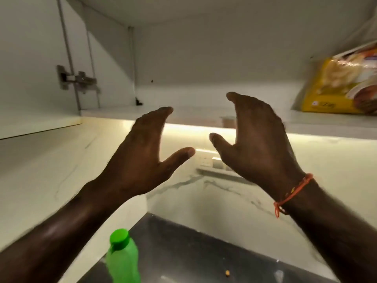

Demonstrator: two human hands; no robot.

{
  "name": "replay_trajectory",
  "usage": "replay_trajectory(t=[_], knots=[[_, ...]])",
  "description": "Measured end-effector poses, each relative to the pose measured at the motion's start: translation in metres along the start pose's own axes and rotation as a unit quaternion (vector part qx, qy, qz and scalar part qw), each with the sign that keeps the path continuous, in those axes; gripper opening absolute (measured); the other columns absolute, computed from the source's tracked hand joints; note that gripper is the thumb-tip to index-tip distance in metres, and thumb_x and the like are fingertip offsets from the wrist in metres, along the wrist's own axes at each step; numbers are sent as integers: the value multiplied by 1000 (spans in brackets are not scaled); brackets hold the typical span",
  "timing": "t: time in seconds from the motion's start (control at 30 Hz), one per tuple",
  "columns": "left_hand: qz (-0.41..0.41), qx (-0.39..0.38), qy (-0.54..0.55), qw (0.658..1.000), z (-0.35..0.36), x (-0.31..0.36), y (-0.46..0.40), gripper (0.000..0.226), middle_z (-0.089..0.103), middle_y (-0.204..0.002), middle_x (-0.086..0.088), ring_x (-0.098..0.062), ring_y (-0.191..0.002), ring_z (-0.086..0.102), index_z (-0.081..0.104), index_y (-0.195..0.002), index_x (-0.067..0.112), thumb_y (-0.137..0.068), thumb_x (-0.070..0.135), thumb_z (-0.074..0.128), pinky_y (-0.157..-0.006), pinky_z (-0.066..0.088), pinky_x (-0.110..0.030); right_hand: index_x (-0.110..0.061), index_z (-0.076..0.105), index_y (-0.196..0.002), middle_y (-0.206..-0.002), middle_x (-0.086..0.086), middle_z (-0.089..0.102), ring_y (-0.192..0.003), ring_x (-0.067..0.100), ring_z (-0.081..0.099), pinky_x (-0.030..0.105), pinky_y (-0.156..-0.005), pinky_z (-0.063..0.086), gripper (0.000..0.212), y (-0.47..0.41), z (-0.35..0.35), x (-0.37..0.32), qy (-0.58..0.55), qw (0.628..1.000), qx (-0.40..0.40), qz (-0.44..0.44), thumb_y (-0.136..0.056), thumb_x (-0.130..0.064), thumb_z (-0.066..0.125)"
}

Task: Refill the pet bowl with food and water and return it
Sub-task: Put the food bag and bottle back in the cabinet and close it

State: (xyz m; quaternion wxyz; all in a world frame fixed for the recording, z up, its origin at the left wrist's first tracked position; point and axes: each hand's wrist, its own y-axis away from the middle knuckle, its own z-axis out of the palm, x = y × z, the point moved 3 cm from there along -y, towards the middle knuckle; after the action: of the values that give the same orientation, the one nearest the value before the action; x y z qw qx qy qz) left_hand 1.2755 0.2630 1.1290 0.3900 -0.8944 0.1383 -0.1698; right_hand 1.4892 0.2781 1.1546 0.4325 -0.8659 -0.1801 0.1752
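a person's two bare hands are raised toward an open wall cupboard (183,58) above a kitchen counter; the left hand (146,148) and the right hand (257,144) face each other, palms inward, fingers spread wide and curved, holding nothing. an orange thread (293,193) circles the right wrist. a yellow food packet (342,84) leans on the cupboard shelf at far right, well apart from both hands. a green bottle (122,258) with a green cap stands at the lower edge, under the left forearm, on the dark countertop (193,248), where a small crumb (227,273) lies. a light strip (193,127) glows under the shelf. the pet bowl is not in view
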Motion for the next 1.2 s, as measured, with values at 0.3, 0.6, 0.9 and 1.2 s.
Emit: replay_trajectory(t=[0.3, 0.6, 0.9, 1.2], knots=[[-164, -94, -70, 979, 4, -142, 144, 114, 30, -165, -2, -20, -150, 29, 17, -162, 23, -75, 84, 60, -118, 30, -35, -16, 36, -154, -157, 9, 40, -142, 29, 40, 44, -111, 43, 90, 88, 157, -82, -180, 974, -128, -44, -81, -57, 71], [-260, -303, 12, 917, 100, -246, 256, 129, 7, -172, -1, -19, -158, 12, -1, -165, 20, -74, 55, 84, -119, 8, -20, -17, 1, -164, -171, 5, 10, -156, 25, 17, 38, -127, 22, 134, 192, 325, -115, -263, 864, -423, 64, -69, -62, 84], [-300, -315, 163, 885, 168, -264, 276, 113, 58, -137, 13, -4, -123, 59, 25, -153, 39, -60, 46, 88, -105, 52, -39, -30, 19, -154, -138, 4, 57, -121, 24, 60, 41, -97, 56, 116, 228, 382, -127, -286, 824, -457, 173, -63, -38, 90], [-213, -189, 199, 938, 117, -232, 216, 98, 65, -120, 26, 8, -106, 64, 42, -140, 44, -58, 71, 88, -87, 59, -28, -52, 27, -144, -127, -11, 60, -111, 13, 62, 39, -91, 59, 106, 172, 319, -115, -339, 856, -370, 122, -57, -60, 86]])
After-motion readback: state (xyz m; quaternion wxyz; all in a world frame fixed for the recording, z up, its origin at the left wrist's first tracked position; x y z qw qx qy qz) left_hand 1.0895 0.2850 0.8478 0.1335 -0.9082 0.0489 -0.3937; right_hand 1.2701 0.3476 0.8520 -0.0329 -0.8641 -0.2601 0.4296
